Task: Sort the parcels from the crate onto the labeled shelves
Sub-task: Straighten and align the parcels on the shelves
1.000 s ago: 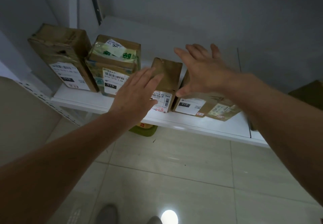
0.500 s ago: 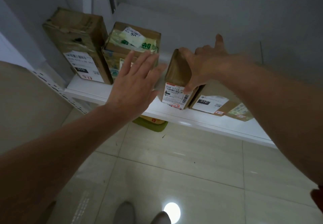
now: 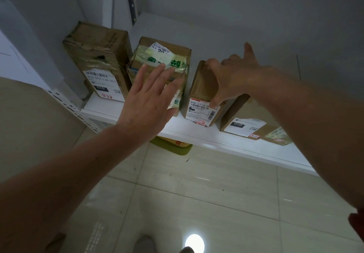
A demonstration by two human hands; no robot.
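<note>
White shelf (image 3: pixel 197 132) against a grey wall, tiled floor below.

- Far left: tall parcel (image 3: pixel 98 59), upright, label "010".
- Just beside it: taped parcel (image 3: pixel 165 55), green tape across the top.
- Left hand (image 3: pixel 149 99): flat, fingers straight and spread, in front of the taped parcel. Cannot tell whether it touches.
- Next: small parcel (image 3: pixel 202 95), upright near the shelf's front edge, apart from the taped parcel.
- Right hand (image 3: pixel 234 75): pinches the small parcel, thumb on its front right edge by the label, fingers curled over the back, one finger pointing up.
- Far right: flat parcel (image 3: pixel 244 122), label "010", partly under the right forearm.

Judgement: the step is seating the small parcel in the row. To do it well, slide it in square with the label facing out. Use the left hand to steady the taped parcel so nothing tips.
</note>
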